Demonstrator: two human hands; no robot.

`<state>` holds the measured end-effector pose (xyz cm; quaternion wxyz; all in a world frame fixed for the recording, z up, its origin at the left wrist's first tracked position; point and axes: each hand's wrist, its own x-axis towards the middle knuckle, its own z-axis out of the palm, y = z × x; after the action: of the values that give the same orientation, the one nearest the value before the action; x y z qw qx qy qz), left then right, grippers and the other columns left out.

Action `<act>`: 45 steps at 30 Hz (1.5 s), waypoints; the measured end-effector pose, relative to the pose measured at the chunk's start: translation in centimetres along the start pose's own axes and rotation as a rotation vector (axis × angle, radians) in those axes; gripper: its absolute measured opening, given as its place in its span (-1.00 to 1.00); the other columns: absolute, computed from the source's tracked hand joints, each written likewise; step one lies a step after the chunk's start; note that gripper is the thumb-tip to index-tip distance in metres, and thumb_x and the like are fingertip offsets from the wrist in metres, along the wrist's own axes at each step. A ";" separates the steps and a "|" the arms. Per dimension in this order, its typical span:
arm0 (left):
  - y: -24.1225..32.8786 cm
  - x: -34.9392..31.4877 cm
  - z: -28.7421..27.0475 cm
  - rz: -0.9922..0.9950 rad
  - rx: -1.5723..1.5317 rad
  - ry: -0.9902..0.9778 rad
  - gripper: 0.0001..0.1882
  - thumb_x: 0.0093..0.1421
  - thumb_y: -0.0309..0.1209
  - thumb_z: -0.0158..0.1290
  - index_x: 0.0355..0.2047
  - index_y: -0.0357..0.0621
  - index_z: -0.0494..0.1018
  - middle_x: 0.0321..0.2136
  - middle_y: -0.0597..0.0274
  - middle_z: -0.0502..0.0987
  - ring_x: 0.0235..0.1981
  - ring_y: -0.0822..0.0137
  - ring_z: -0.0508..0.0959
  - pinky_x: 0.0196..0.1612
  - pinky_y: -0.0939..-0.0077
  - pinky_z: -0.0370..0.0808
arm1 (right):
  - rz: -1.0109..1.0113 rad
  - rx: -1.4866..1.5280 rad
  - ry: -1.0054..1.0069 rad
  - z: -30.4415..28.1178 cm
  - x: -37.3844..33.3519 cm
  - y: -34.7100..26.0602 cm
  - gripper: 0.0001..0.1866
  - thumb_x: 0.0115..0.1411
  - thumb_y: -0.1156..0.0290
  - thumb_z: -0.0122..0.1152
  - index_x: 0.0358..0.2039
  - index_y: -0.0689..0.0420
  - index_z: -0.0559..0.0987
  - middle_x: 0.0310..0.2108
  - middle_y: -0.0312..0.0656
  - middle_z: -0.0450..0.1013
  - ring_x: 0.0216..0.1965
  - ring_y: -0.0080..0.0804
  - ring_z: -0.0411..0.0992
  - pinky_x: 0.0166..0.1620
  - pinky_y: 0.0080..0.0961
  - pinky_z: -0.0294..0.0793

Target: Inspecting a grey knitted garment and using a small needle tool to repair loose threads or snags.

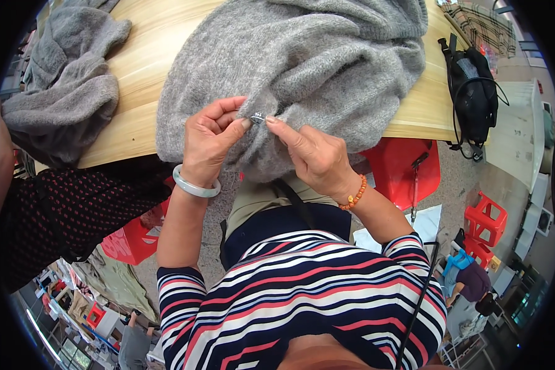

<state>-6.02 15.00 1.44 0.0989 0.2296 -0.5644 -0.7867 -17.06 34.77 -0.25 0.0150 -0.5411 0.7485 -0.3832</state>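
Note:
A fuzzy grey knitted garment (228, 68) lies bunched over the table's near edge, in front of me. My left hand (213, 132) is closed at its near side, thumb and forefinger pinching a small dark piece with pale markings (258, 117), perhaps a label. From the right, my right hand (314, 154) meets the piece with thumb and forefinger pinched at its other end, the remaining fingers curled in. Both hands stay close to the knit. Whether the piece is attached to the garment is hard to tell.
The pale wooden table (139, 61) carries another grey garment (80, 86) at far left, beside a person in a dark patterned garment (74, 209). A black pouch with a cord (473, 92) sits at the table's right edge. Red stools (407, 166) stand below.

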 end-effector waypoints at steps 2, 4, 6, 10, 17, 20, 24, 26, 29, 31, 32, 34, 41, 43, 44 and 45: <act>-0.2 0.0 0.0 0.005 0.015 0.003 -0.61 0.20 -0.69 0.13 0.06 -0.37 0.46 -0.22 0.22 0.63 -0.24 0.56 0.59 -0.12 0.70 0.51 | -0.023 -0.029 0.033 0.0 0.2 0.0 -0.35 0.03 0.70 0.21 0.18 -0.02 0.51 -0.59 -0.25 0.38 -0.64 -0.36 0.37 -0.56 -0.40 0.41; -0.6 0.1 -0.3 -0.014 -0.022 -0.011 -0.68 0.21 -0.67 0.11 0.00 -0.37 0.50 -0.24 0.25 0.63 -0.26 0.58 0.57 -0.14 0.70 0.50 | 0.007 0.017 -0.005 -0.1 0.6 0.0 -0.37 0.05 0.72 0.20 0.17 0.01 0.52 -0.55 -0.22 0.42 -0.61 -0.36 0.41 -0.53 -0.42 0.45; -0.3 0.2 -0.2 -0.039 -0.059 -0.035 -0.72 0.21 -0.66 0.09 -0.05 -0.35 0.52 -0.25 0.28 0.62 -0.27 0.59 0.56 -0.15 0.71 0.47 | 0.047 0.098 -0.006 0.0 0.6 0.1 -0.40 0.08 0.73 0.18 0.16 0.04 0.51 -0.48 -0.19 0.48 -0.57 -0.39 0.45 -0.48 -0.44 0.48; -0.4 0.4 -0.1 -0.075 -0.132 -0.085 -0.79 0.20 -0.65 0.03 -0.15 -0.32 0.54 -0.28 0.36 0.60 -0.29 0.64 0.51 -0.18 0.73 0.41 | 0.148 0.439 0.030 0.6 0.7 0.1 -0.49 0.18 0.74 0.12 0.16 0.14 0.51 -0.17 -0.09 0.58 -0.36 -0.52 0.54 -0.25 -0.55 0.56; -0.7 0.3 -0.4 -0.061 -0.149 -0.091 -0.79 0.19 -0.65 0.02 -0.17 -0.29 0.54 -0.29 0.38 0.59 -0.29 0.63 0.49 -0.17 0.72 0.38 | 0.357 0.775 -0.098 -0.5 1.0 -0.6 -0.52 0.22 0.72 0.10 0.17 0.19 0.49 0.02 -0.12 0.55 -0.22 -0.65 0.49 -0.12 -0.66 0.48; -0.1 0.3 -0.2 -0.078 -0.157 -0.110 -0.79 0.19 -0.64 0.01 -0.17 -0.29 0.54 -0.30 0.38 0.58 -0.28 0.63 0.49 -0.13 0.68 0.38 | 0.378 0.839 -0.098 -0.4 1.2 -0.6 -0.52 0.22 0.71 0.11 0.17 0.20 0.49 0.01 -0.13 0.55 -0.27 -0.69 0.45 -0.16 -0.69 0.45; 0.5 0.5 0.5 -0.082 -0.248 -0.108 -0.82 0.24 -0.56 0.08 -0.15 -0.26 0.53 -0.29 0.35 0.60 -0.26 0.62 0.50 -0.11 0.66 0.40 | 0.164 0.453 0.017 -0.3 1.5 -0.4 -0.45 0.16 0.73 0.14 0.19 0.12 0.49 -0.26 -0.13 0.56 -0.44 -0.55 0.47 -0.33 -0.58 0.48; 0.6 0.3 0.8 -0.060 -0.269 -0.090 -0.83 0.25 -0.54 0.12 -0.14 -0.25 0.53 -0.28 0.34 0.60 -0.25 0.61 0.51 -0.11 0.67 0.42 | 0.124 0.306 0.002 -0.4 1.4 -0.5 -0.42 0.13 0.74 0.15 0.19 0.09 0.49 -0.34 -0.12 0.54 -0.49 -0.47 0.47 -0.39 -0.52 0.49; -0.2 0.3 0.3 -0.063 -0.161 -0.064 -0.82 0.23 -0.52 0.19 -0.15 -0.25 0.52 -0.27 0.32 0.61 -0.26 0.60 0.54 -0.12 0.69 0.46 | 0.107 0.266 -0.002 -0.4 1.3 -0.8 -0.38 0.10 0.75 0.15 0.20 0.05 0.49 -0.46 -0.12 0.48 -0.52 -0.34 0.46 -0.44 -0.44 0.48; -0.2 0.3 0.2 -0.073 -0.147 -0.083 -0.81 0.20 -0.57 0.22 -0.17 -0.25 0.53 -0.27 0.31 0.62 -0.28 0.59 0.56 -0.16 0.71 0.49 | 0.166 0.255 -0.093 -1.1 1.4 -0.9 -0.41 0.11 0.74 0.15 0.18 0.07 0.50 -0.38 -0.10 0.54 -0.48 -0.35 0.49 -0.38 -0.46 0.50; 0.0 0.4 0.1 -0.074 -0.146 -0.082 -0.81 0.20 -0.57 0.22 -0.17 -0.25 0.53 -0.27 0.31 0.62 -0.28 0.59 0.56 -0.16 0.71 0.49 | 0.166 0.257 -0.093 -1.0 1.5 -0.8 -0.41 0.11 0.74 0.15 0.18 0.07 0.50 -0.38 -0.10 0.54 -0.48 -0.35 0.49 -0.38 -0.46 0.50; 0.3 0.5 0.2 -0.069 -0.081 -0.110 -0.83 0.20 -0.57 0.22 -0.19 -0.26 0.54 -0.29 0.30 0.63 -0.30 0.59 0.56 -0.19 0.71 0.50 | 0.142 0.475 -0.008 -0.9 1.8 -0.5 -0.43 0.12 0.74 0.15 0.17 0.09 0.52 -0.29 -0.08 0.57 -0.42 -0.33 0.52 -0.31 -0.46 0.52; 0.7 0.8 0.0 -0.139 -0.087 -0.127 -0.84 0.19 -0.58 0.23 -0.21 -0.27 0.55 -0.30 0.29 0.63 -0.32 0.59 0.56 -0.21 0.70 0.50 | 0.135 0.390 -0.058 -1.5 1.6 -0.4 -0.45 0.14 0.74 0.14 0.16 0.09 0.52 -0.18 -0.06 0.58 -0.37 -0.30 0.55 -0.26 -0.47 0.53; 0.7 0.7 -0.1 -0.127 -0.040 -0.135 -0.80 0.18 -0.58 0.23 -0.17 -0.26 0.55 -0.28 0.29 0.63 -0.30 0.59 0.56 -0.20 0.71 0.49 | 0.211 0.106 -0.270 -2.5 1.5 -1.2 -0.44 0.13 0.74 0.14 0.16 0.10 0.52 -0.13 -0.05 0.58 -0.36 -0.32 0.55 -0.26 -0.48 0.53; 0.4 0.7 -0.1 -0.128 -0.041 -0.136 -0.80 0.18 -0.58 0.23 -0.17 -0.26 0.55 -0.28 0.29 0.63 -0.30 0.59 0.56 -0.20 0.71 0.49 | 0.213 0.106 -0.271 -2.5 1.5 -1.2 -0.44 0.13 0.74 0.14 0.16 0.10 0.52 -0.13 -0.05 0.58 -0.36 -0.32 0.55 -0.26 -0.48 0.53; 0.1 0.7 -0.2 -0.145 -0.094 -0.141 -0.78 0.19 -0.58 0.22 -0.14 -0.26 0.53 -0.26 0.28 0.62 -0.28 0.58 0.56 -0.17 0.69 0.49 | 0.230 0.152 -0.256 -2.4 1.6 -1.2 -0.45 0.14 0.74 0.14 0.16 0.09 0.52 -0.12 -0.04 0.57 -0.35 -0.30 0.56 -0.25 -0.49 0.54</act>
<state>-6.55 14.54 1.34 0.0125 0.2092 -0.5142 -0.8317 -17.86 34.71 2.76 0.1946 -0.4937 0.7663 -0.3622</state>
